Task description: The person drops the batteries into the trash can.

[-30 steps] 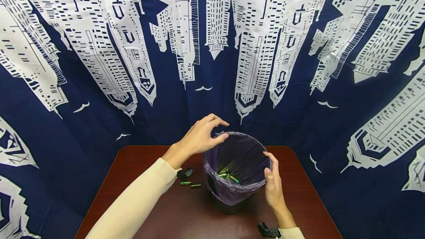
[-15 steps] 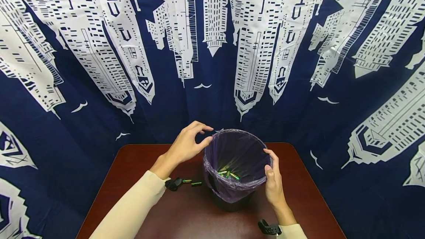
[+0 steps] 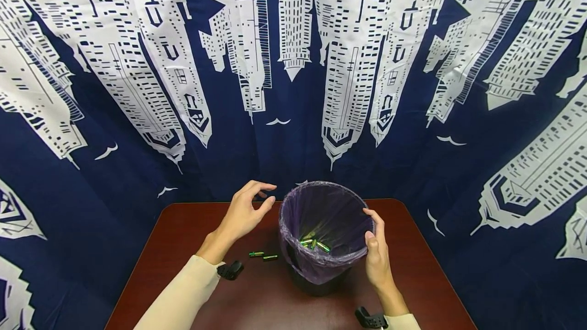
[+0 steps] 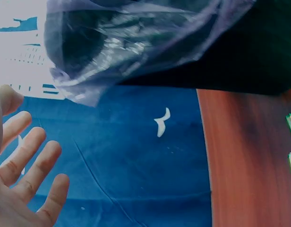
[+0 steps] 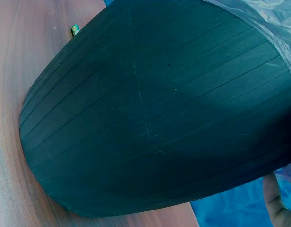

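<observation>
A black trash bin [image 3: 316, 289] stands on the table, its rim covered by a thin purple plastic bag [image 3: 316, 264]. Several green batteries [image 3: 323, 246] lie at the bottom inside the bag. My right hand [image 3: 378, 253] grips the rim at its right side, thumb and fingers on either side of the edge. To the left of the bin my left hand [image 3: 243, 213] hovers in the air, holding nothing, with its fingers spread in the left wrist view. Below that hand, two more batteries, a left one [image 3: 256, 254] and a right one [image 3: 270, 257], lie on the table.
The reddish-brown wooden table [image 3: 390, 309] has rounded far corners. Behind it hangs a dark blue cloth [image 3: 293, 141] with white upside-down buildings and birds. A black strap device [image 3: 230, 270] is on the left wrist, another [image 3: 370, 318] on the right.
My left hand has moved left and down, away from above the bin's rim to beside it. My right hand stays on the rim, and the bin and batteries stay in place.
</observation>
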Motion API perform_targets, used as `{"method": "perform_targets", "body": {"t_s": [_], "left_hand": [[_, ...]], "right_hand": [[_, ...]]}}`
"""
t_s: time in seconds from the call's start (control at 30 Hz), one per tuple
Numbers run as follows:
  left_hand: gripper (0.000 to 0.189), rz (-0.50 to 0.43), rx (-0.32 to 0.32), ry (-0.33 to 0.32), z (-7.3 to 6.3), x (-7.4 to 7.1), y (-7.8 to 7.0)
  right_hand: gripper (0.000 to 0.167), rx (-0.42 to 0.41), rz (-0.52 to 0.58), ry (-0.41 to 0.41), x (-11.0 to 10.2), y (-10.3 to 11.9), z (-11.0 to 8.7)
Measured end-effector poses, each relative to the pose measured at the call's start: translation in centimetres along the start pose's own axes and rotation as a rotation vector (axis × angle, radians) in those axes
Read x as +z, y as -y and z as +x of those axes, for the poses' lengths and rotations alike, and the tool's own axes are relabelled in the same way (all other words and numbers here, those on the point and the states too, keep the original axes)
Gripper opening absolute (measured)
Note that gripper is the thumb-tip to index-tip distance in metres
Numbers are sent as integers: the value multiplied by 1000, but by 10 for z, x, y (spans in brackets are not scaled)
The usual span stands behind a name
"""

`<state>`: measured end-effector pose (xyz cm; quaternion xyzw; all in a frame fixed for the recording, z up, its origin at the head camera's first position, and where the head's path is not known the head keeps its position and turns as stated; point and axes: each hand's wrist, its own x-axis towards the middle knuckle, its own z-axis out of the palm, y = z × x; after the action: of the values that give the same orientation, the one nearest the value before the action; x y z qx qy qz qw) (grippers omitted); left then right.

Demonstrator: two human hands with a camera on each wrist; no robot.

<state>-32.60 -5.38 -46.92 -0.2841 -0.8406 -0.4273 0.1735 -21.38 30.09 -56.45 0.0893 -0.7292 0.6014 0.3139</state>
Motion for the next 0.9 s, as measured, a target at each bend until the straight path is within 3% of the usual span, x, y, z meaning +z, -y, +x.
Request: {"method": "perform_targets", "body": {"t_s": [0.4, 0.73, 0.9], "left_hand": [[30, -30, -84, -15, -34, 8, 37], [26, 3, -152, 52, -65, 29, 68], [24, -1, -215, 92, -81, 42, 78]], "right_hand": [[90, -8, 10, -7, 2, -4, 0], [88, -3, 0, -20, 1, -6, 1], [89, -12, 8, -9, 2, -5, 0]]}}
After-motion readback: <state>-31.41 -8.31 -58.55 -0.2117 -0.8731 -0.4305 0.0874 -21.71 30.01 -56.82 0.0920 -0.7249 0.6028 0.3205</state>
